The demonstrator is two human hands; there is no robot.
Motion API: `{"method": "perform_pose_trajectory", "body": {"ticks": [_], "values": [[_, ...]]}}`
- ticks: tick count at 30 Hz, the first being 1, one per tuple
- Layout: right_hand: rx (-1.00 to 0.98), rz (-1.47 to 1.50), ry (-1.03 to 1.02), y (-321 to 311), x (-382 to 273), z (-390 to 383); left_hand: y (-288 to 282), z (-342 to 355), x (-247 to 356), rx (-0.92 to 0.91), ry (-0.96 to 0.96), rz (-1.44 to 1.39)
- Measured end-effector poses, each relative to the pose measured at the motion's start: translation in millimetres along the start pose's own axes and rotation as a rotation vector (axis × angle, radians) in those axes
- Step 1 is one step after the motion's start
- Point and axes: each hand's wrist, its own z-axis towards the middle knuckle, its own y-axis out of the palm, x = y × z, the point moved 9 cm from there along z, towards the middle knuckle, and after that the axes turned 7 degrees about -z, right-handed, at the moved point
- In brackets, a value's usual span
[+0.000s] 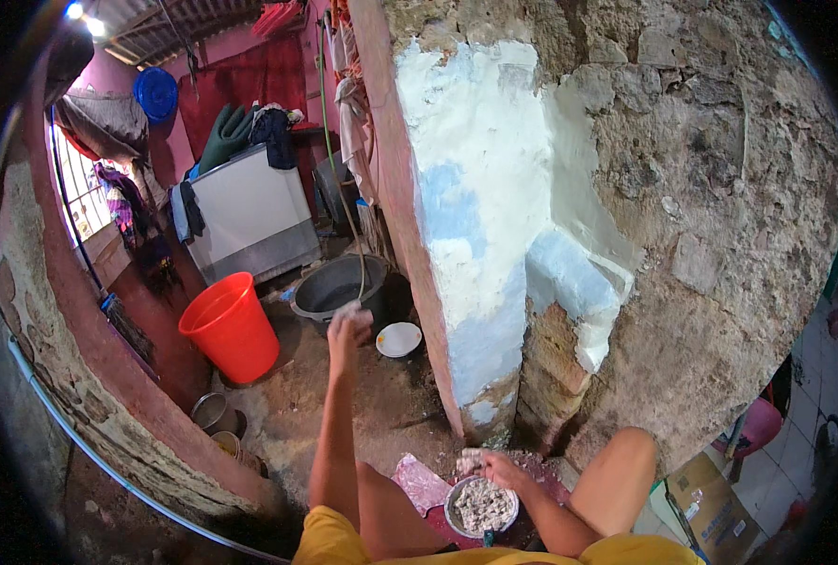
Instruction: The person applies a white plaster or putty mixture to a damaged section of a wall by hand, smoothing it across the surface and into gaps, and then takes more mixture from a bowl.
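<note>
Left hand [347, 326] is raised, right hand [500, 469] by the bowl [450, 517] of pale mash [483, 506]; whether fingers are closed, I cannot tell.

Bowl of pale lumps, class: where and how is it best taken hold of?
The bowl is probably best gripped at opposite points of its rim, coming from left and right: it is round, upright and open-topped, so the edge is graspable, while the pale lumps occupy its middle.

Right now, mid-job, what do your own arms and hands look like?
The left hand and right hand look ungloved; the left forearm and right forearm are bare, with no watch or bracelet visible. A mustard-yellow sleeve stops short of the left forearm.
</note>
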Motion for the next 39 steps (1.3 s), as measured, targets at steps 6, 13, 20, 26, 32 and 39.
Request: {"method": "perform_pose_trajectory", "body": {"ticks": [6, 13, 20, 26, 32, 39], "values": [[0.178, -0.068, 0.118, -3.6, -31.9, -21.0, 69.6, 14.5, 73.1, -0.138, 0.053, 0.050], [0.358, 0.093, 0.444, -68.3, 143.6, -17.4, 81.4, 3.9, 49.7, -0.191, -0.053, 0.053], [0.281, 0.086, 0.039, -97.0, 86.8, 17.8, 138.1, 15.7, 111.1, -0.250, 0.072, 0.094], [0.042, -0.134, -0.239, 58.8, -186.7, -29.8, 163.0, 35.8, 201.0, -0.280, 0.487, 0.284], [0.252, -0.435, -0.666, 112.7, -443.6, -65.2, 232.5, 42.7, 272.9, -0.264, 0.871, 0.420], [0.567, -0.478, -1.426, 193.3, -677.9, -117.5, 263.0, 66.8, 284.1, -0.156, 0.970, 0.435]]}}
